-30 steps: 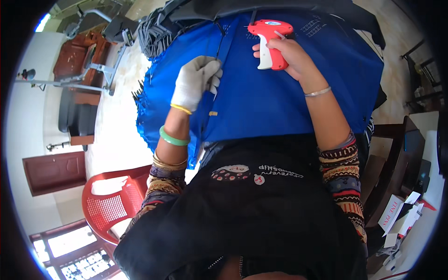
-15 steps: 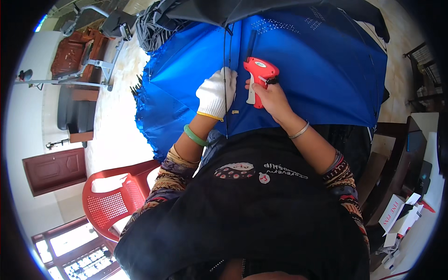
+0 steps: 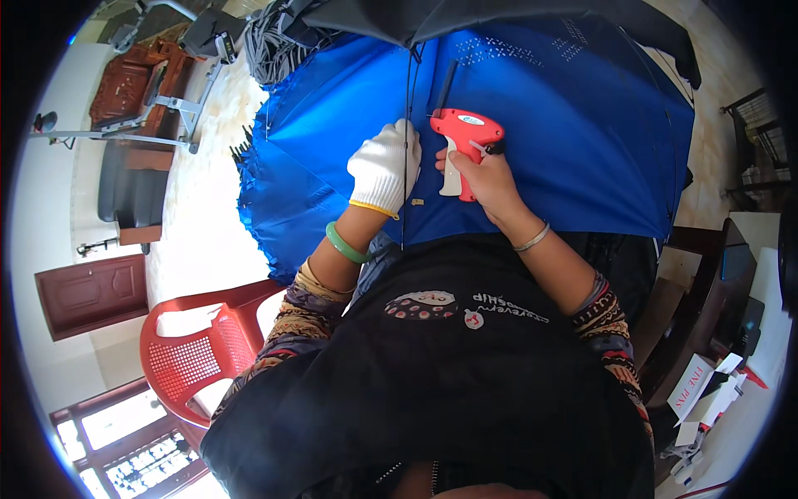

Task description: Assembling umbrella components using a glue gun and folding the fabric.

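A blue umbrella canopy point(image 3: 573, 179) lies spread out in front of me, with thin dark ribs point(image 3: 408, 96) across it. My left hand point(image 3: 382, 170), in a white knit glove with a yellow cuff edge, is closed on the umbrella at the middle rib, its fingertips mostly hidden. My bare right hand point(image 3: 494, 185) grips a red tagging gun point(image 3: 462, 125) with a white trigger. The gun's tip points left toward the rib, a little apart from the glove. A small beige tag point(image 3: 417, 202) shows on the fabric below the glove.
Black umbrella fabric point(image 3: 474, 18) lies at the far side, beside a heap of grey cords or straps point(image 3: 274, 46). A red plastic chair point(image 3: 191, 362) stands at the left. At the right are a dark wooden desk point(image 3: 698, 333) and an opened white box point(image 3: 706, 395).
My right hand and the tagging gun have shifted slightly down, and the gun has turned a little. The left hand keeps its hold. The whole view has shifted slightly.
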Action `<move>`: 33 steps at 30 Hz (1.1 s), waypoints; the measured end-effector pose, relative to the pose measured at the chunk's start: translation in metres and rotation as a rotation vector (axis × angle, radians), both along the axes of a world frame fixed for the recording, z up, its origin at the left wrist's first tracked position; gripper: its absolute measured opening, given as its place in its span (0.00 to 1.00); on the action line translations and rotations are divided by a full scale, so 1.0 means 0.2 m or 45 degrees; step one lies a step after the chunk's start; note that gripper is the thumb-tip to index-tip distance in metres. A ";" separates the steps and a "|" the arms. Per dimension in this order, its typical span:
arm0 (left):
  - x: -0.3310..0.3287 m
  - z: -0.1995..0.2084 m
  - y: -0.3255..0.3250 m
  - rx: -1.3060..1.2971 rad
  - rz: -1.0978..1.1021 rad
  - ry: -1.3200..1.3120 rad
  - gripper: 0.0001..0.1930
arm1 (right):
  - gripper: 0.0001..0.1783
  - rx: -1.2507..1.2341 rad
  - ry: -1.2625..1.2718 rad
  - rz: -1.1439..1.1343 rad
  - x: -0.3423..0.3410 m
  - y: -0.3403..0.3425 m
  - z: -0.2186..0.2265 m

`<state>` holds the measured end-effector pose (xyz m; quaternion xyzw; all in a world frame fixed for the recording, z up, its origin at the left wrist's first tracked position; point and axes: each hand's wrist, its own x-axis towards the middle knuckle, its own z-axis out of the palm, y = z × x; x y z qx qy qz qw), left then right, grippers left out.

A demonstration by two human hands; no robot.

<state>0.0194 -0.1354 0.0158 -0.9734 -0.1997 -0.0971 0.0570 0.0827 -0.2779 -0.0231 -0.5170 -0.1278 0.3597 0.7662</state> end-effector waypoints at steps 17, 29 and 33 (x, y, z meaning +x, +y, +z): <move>-0.07 0.05 -0.05 0.027 0.010 0.150 0.06 | 0.12 0.168 0.221 0.024 -0.09 0.01 0.01; -0.13 0.05 -0.05 0.004 -0.055 0.034 0.05 | 0.13 0.156 0.220 0.096 -0.10 -0.01 0.03; -0.12 0.04 -0.04 -0.042 -0.132 -0.020 0.04 | 0.10 0.186 0.253 0.053 -0.09 -0.01 0.05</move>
